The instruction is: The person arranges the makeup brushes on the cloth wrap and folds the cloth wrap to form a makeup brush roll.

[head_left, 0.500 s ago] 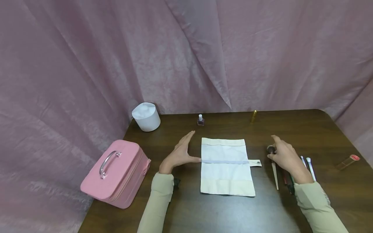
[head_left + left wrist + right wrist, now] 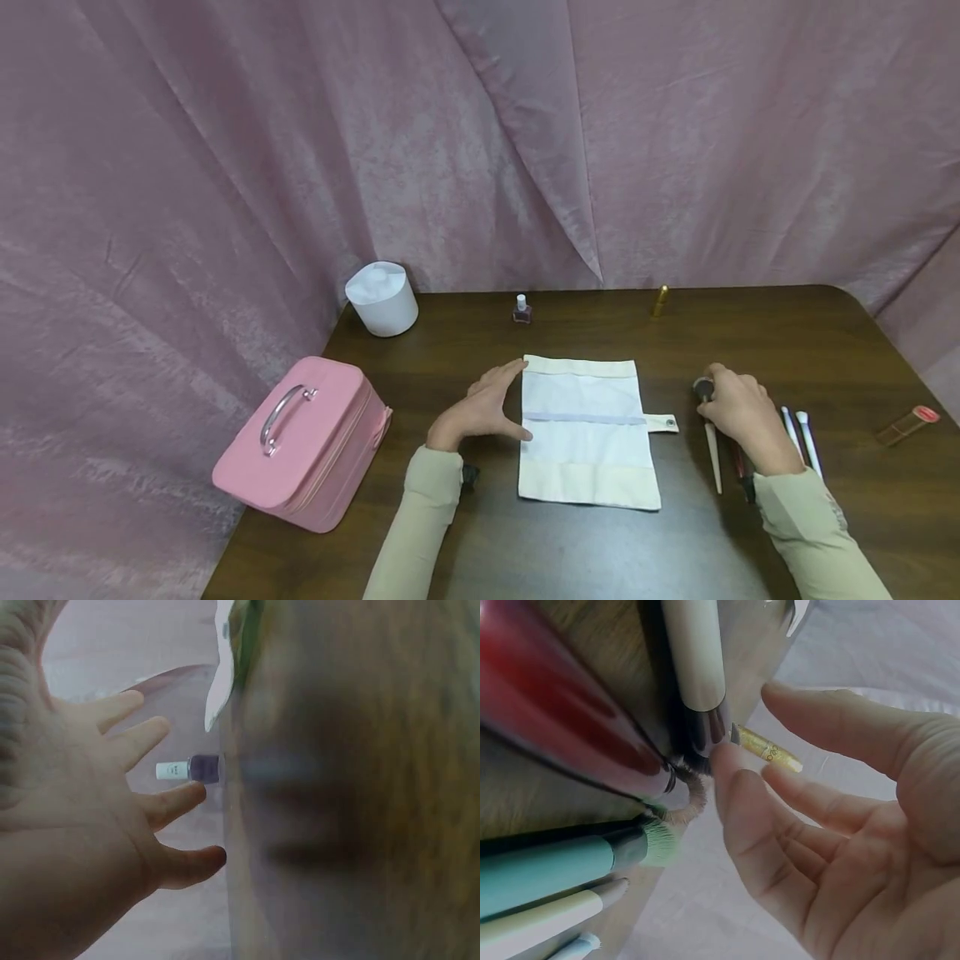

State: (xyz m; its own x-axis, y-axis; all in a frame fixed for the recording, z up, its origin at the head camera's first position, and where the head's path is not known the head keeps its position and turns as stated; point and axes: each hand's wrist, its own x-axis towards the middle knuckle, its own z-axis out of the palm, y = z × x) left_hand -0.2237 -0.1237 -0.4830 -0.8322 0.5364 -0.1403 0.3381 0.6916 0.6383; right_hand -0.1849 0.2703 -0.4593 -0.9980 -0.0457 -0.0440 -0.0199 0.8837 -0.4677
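A white fabric brush roll [image 2: 585, 446] lies unfolded on the table, with a snap tab on its right side. My left hand [image 2: 483, 410] is at its left edge, thumb and fingers spread, holding nothing. My right hand [image 2: 742, 410] is over the makeup brushes, nearest the dark-headed brush with a pale handle [image 2: 712, 454]. In the right wrist view the thumb stands apart from that brush [image 2: 694, 656], and the fingertips are close to its dark ferrule; contact is unclear. Alongside lie a red-handled brush [image 2: 562, 690], a green-handled brush [image 2: 547, 877] and thinner white brushes [image 2: 806, 442].
A pink case [image 2: 300, 450] and a white tissue roll [image 2: 382, 300] stand at the left. Nail polish [image 2: 522, 312] and a gold tube [image 2: 660, 301] stand toward the back. A red-ended tube [image 2: 906, 425] lies far right. A pink curtain [image 2: 480, 167] hangs behind the table.
My left hand has shifted slightly right and nearer, its thumb now over the roll's left edge. My right hand has lowered a little by the dark-headed brush. The view has shifted slightly.
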